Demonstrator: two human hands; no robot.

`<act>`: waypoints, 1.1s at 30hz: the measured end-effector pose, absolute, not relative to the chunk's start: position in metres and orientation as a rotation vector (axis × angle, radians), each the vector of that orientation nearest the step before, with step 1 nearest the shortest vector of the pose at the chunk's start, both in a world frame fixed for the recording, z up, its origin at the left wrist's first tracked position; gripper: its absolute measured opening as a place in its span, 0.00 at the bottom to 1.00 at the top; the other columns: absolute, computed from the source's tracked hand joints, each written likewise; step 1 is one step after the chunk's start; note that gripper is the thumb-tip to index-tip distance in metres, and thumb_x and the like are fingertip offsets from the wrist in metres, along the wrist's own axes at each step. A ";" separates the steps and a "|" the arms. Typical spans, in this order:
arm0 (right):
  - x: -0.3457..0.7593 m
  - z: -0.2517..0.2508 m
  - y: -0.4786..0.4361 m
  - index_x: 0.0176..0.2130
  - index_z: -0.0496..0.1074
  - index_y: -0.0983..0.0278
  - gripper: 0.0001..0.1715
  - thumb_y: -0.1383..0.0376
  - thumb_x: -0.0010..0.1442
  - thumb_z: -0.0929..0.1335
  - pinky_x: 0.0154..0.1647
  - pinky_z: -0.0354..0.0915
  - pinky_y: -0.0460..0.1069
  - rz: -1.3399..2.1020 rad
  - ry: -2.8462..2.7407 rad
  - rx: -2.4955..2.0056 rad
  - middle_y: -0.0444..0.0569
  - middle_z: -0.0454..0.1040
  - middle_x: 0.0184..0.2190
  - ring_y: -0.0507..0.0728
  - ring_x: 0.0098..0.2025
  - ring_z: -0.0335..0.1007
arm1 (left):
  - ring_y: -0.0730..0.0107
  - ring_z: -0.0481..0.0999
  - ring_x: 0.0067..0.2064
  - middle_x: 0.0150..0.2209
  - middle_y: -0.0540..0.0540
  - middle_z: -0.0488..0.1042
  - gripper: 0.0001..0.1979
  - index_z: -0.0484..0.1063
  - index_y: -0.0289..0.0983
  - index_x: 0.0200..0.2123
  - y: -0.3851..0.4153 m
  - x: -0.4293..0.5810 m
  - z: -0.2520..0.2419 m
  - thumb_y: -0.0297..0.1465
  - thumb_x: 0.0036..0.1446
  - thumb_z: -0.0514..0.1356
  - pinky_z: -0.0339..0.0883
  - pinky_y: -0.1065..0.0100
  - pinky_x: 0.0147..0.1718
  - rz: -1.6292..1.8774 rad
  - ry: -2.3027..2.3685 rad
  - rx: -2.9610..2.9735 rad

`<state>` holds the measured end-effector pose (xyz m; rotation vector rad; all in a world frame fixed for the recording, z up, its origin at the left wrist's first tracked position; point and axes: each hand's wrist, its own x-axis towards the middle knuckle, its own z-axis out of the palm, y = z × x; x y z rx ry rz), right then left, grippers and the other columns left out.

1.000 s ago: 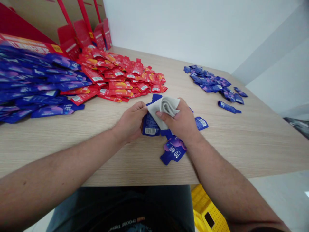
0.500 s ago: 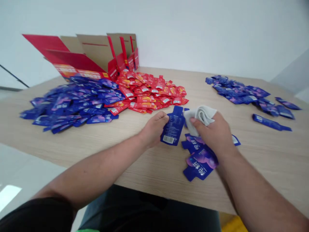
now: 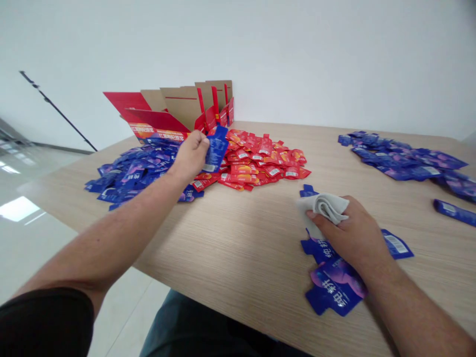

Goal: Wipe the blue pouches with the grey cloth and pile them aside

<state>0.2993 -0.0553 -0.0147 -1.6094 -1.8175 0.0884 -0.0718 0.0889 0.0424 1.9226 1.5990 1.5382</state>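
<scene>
Pinched in my left hand [image 3: 191, 156] is a blue pouch [image 3: 216, 150], its barcode side facing me. The hand is raised near the pile of blue pouches [image 3: 137, 168] and in front of the heap of red pouches [image 3: 260, 161]. My right hand [image 3: 355, 235] is closed around a folded white cloth [image 3: 323, 207], over the near right part of the table. Beneath and beside that hand lie several blue pouches [image 3: 334, 290] with purple pictures and white lettering, partly hidden by the hand and cloth.
Open red cardboard boxes [image 3: 167, 109] stand at the back left against the wall. More blue pouches [image 3: 405, 156] lie scattered at the far right, with a narrow blue pouch [image 3: 455, 212] nearer. The wooden table [image 3: 230, 238] ends close to my legs. A thin black pole [image 3: 59, 110] leans at left.
My left hand has moved left and away from me with the blue pouch, toward the blue pile. My right hand stays by the near pouches with the cloth. The view has turned.
</scene>
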 end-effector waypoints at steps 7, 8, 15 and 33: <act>0.296 -0.021 -0.054 0.32 0.73 0.57 0.18 0.46 0.58 0.68 0.32 0.63 0.55 0.092 -1.823 -1.618 0.49 0.71 0.29 0.62 0.31 0.69 | 0.57 0.71 0.60 0.58 0.37 0.76 0.16 0.73 0.37 0.52 0.146 -0.173 0.072 0.32 0.71 0.49 0.59 0.53 0.62 1.050 1.988 2.815; 0.297 -0.023 -0.053 0.32 0.73 0.57 0.18 0.46 0.58 0.67 0.32 0.63 0.55 0.096 -1.829 -1.619 0.49 0.71 0.29 0.62 0.31 0.69 | 0.55 0.70 0.62 0.59 0.37 0.76 0.16 0.74 0.38 0.51 0.152 -0.184 0.069 0.33 0.71 0.49 0.57 0.51 0.64 0.903 1.976 2.881; 0.298 -0.029 -0.053 0.32 0.73 0.57 0.18 0.47 0.59 0.67 0.32 0.64 0.55 0.118 -1.880 -1.621 0.49 0.71 0.29 0.62 0.31 0.69 | 0.47 0.70 0.60 0.53 0.35 0.80 0.16 0.78 0.40 0.40 0.167 -0.218 0.044 0.34 0.67 0.51 0.58 0.48 0.59 0.483 2.210 2.796; 0.316 -0.007 -0.050 0.48 0.79 0.62 0.27 0.48 0.56 0.72 0.50 0.71 0.62 0.166 -1.466 -1.599 0.56 0.81 0.44 0.67 0.46 0.77 | 0.53 0.78 0.55 0.53 0.39 0.82 0.19 0.80 0.36 0.51 0.034 -0.059 0.031 0.27 0.61 0.55 0.68 0.58 0.59 0.481 1.759 2.616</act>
